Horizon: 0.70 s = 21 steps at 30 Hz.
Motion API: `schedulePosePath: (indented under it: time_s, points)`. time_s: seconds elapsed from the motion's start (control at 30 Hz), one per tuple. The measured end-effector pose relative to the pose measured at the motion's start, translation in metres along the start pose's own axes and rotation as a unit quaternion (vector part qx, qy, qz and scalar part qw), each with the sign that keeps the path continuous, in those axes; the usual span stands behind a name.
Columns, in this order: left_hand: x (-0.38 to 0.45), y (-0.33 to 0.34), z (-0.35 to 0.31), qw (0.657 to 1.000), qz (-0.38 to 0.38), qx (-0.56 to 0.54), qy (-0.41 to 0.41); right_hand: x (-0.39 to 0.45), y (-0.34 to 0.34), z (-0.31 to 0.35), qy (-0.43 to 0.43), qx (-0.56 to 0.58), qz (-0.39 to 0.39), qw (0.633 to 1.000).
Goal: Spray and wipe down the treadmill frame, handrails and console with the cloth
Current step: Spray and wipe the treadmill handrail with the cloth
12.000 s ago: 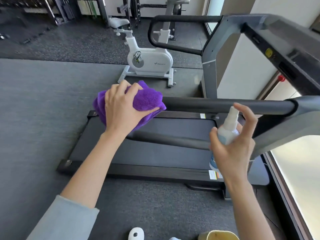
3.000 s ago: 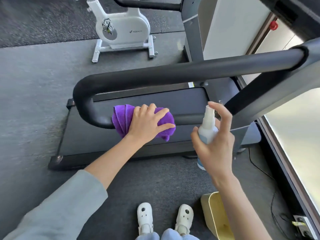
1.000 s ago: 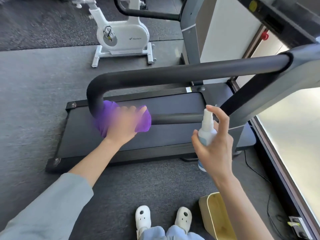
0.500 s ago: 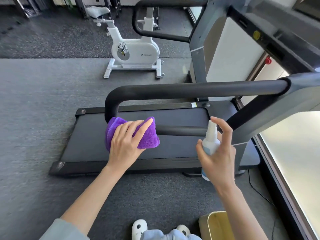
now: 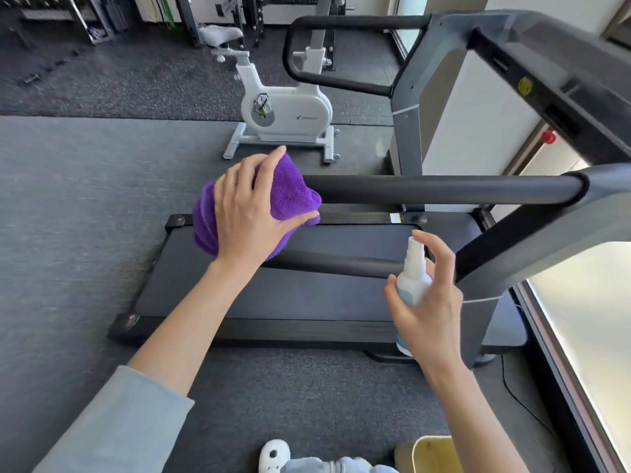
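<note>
Gripping the folded purple microfibre cloth (image 5: 286,196), your left hand (image 5: 249,216) caps the black padded handrail (image 5: 444,189) end; bar runs rightward. Right hand (image 5: 426,302) clasps the white spray bottle (image 5: 413,274).

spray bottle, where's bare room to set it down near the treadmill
The belt below the lower rail is bare. So is the grey floor between the deck edge and the shoes. It is crowded by the yellow bin, and at the rail bend, where the left hand holds the cloth.
</note>
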<state>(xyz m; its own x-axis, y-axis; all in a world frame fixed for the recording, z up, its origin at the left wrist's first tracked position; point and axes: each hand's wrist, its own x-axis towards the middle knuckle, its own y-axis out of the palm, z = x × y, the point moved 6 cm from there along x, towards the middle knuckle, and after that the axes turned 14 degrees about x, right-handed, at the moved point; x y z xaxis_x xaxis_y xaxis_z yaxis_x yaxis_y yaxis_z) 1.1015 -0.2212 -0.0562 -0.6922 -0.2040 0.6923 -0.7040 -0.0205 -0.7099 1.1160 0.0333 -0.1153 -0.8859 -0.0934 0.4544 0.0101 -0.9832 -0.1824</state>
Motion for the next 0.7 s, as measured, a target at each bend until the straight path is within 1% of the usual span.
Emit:
schedulePosePath:
  time_s: [0.07,0.1,0.13,0.2,0.23,0.27,0.37,0.53,0.7]
  points:
    - [0.007,-0.008,0.007,0.997,-0.023,-0.07,-0.026,0.003,-0.003,-0.002,0.003,0.002,-0.009,1.0]
    - [0.012,-0.012,0.008,0.995,-0.031,-0.09,-0.032,0.004,-0.005,-0.002,0.0,0.001,-0.014,1.0]
    - [0.019,-0.012,0.005,0.996,-0.016,-0.082,-0.021,0.006,-0.007,-0.004,-0.002,0.0,-0.017,1.0]
    - [0.032,-0.001,-0.012,0.995,0.089,0.01,0.051,0.008,-0.009,-0.008,0.001,-0.005,-0.018,1.0]
    - [0.035,0.006,-0.02,0.985,0.137,0.063,0.086,0.009,-0.009,-0.009,0.004,-0.005,-0.018,1.0]
    - [0.038,0.01,-0.026,0.976,0.159,0.099,0.107,0.011,-0.009,-0.011,0.004,-0.006,-0.017,1.0]
    - [0.046,0.013,-0.04,0.971,0.149,0.131,0.136,0.017,-0.008,-0.015,0.004,0.001,-0.023,1.0]
    - [0.05,0.022,-0.075,0.962,0.125,0.137,0.201,0.03,-0.012,-0.017,-0.011,0.001,-0.043,0.999]
    - [0.053,0.033,-0.127,0.951,0.126,0.152,0.237,0.033,-0.038,-0.02,-0.021,0.007,-0.07,0.997]
